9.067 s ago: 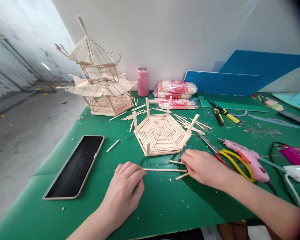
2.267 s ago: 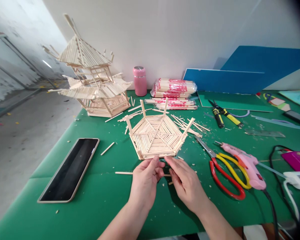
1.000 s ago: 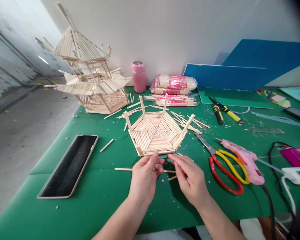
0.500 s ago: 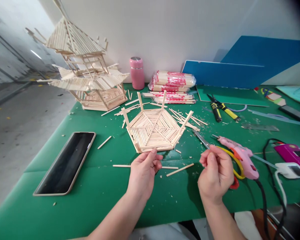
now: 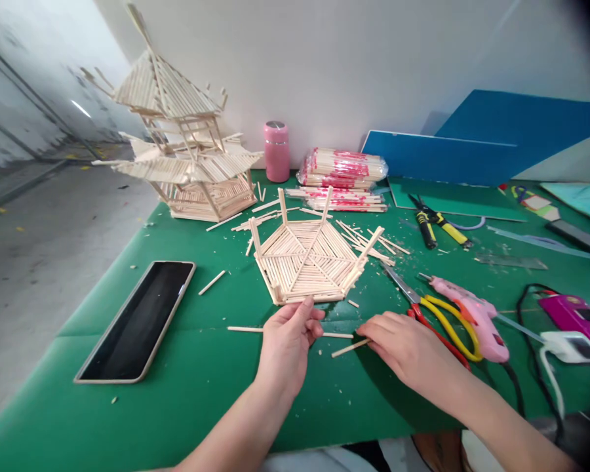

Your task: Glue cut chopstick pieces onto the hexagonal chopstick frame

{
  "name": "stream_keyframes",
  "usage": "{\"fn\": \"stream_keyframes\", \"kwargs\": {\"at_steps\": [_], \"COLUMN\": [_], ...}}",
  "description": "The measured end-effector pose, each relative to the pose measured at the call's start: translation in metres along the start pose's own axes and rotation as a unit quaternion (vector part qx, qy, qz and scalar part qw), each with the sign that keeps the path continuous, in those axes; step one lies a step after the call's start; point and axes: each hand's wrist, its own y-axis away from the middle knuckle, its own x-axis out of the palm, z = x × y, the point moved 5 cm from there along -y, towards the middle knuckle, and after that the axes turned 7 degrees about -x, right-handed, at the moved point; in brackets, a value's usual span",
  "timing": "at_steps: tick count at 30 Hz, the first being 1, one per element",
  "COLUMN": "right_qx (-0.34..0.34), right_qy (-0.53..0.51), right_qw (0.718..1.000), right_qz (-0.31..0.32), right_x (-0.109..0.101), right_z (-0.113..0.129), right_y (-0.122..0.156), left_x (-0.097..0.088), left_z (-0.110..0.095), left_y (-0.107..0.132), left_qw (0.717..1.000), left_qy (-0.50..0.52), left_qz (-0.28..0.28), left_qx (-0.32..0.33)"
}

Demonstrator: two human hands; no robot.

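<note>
A hexagonal base of wooden sticks (image 5: 314,259), with short posts standing at several corners, lies on the green table. My left hand (image 5: 290,334) is at its front edge, thumb and fingers pinched together; what is between them, if anything, is hidden. Below that hand a longer wooden stick (image 5: 338,335) lies crosswise, partly covered by it. To the right, my right hand (image 5: 403,344) reaches down to the table with its fingers closed on the right end of a short wooden stick (image 5: 347,350). Scissors (image 5: 423,308) with yellow and red handles lie just beyond it.
A stick-built pagoda (image 5: 191,151) stands back left, near a pink flask (image 5: 276,152) and wrapped bundles of chopsticks (image 5: 344,170). A phone (image 5: 137,321) lies left. On the right are a pink glue gun (image 5: 472,314), pliers (image 5: 437,223), and a white plug (image 5: 573,341) with cables.
My right hand has moved down and left from above the scissors to the short stick, uncovering the scissors' handles. My left hand stays at the base's front edge. The view has shifted slightly.
</note>
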Motion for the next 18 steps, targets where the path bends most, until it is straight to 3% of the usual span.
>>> {"fn": "stream_keyframes", "kwargs": {"at_steps": [4,10,18], "right_qx": [-0.040,-0.071,-0.024], "right_qy": [0.055,0.141,0.049], "right_qw": [0.996,0.985,0.997], "right_qz": [0.053,0.072,0.050], "right_x": [-0.002,-0.006,-0.016], "right_z": [0.005,0.014,0.002], "right_y": [-0.009,-0.017,-0.011], "left_x": [-0.001,0.002,-0.016], "left_z": [0.001,0.001,-0.010], "left_y": [0.001,0.010,0.035], "left_qw": [1.000,1.000,0.999], "left_qy": [-0.002,-0.011,-0.043], "left_qz": [0.000,0.005,-0.012], "left_qx": [-0.002,-0.016,-0.015]}}
